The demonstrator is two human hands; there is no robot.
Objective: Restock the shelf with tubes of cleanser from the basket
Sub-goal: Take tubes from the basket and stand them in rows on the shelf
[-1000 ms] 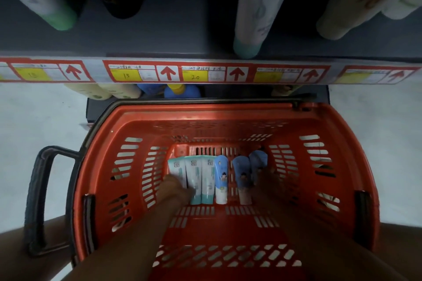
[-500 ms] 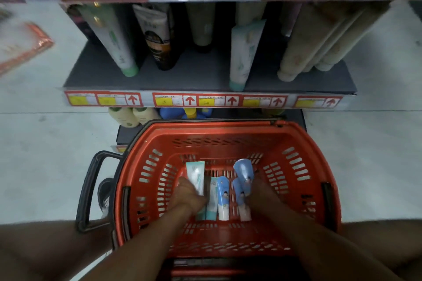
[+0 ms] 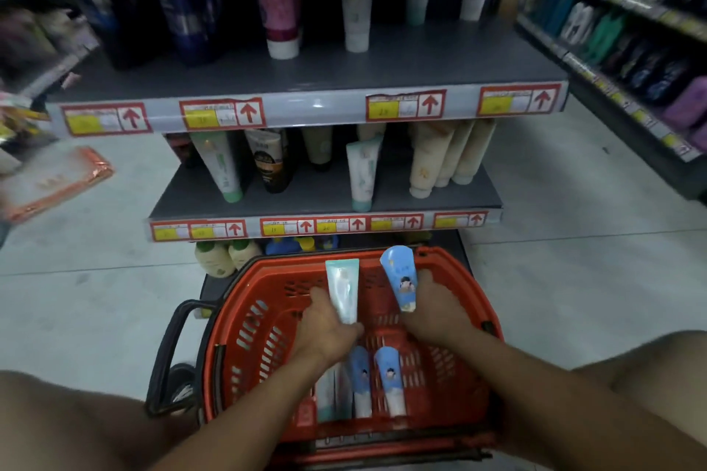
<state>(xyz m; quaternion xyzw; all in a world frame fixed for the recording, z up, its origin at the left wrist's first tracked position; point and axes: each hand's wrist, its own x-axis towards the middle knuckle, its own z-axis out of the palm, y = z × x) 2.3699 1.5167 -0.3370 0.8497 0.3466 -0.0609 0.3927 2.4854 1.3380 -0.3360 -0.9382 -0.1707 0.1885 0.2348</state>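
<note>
2 tubes are up out of the red basket (image 3: 245, 321): a teal tube (image 3: 343, 289) clamped in the left hand (image 3: 328, 331), a blue tube (image 3: 399, 277) in the right hand (image 3: 434, 304) (long axes pointing shelfward). The middle shelf (image 3: 325, 199) lies ahead, above both fists; more tubes remain below.

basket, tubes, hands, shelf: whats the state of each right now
basket: on the floor, some tubes left inside
teal tube: lifted, in left hand
blue tube: lifted, in right hand
basket tubes: lying flat
middle shelf: partly stocked, gaps between tubes
</note>
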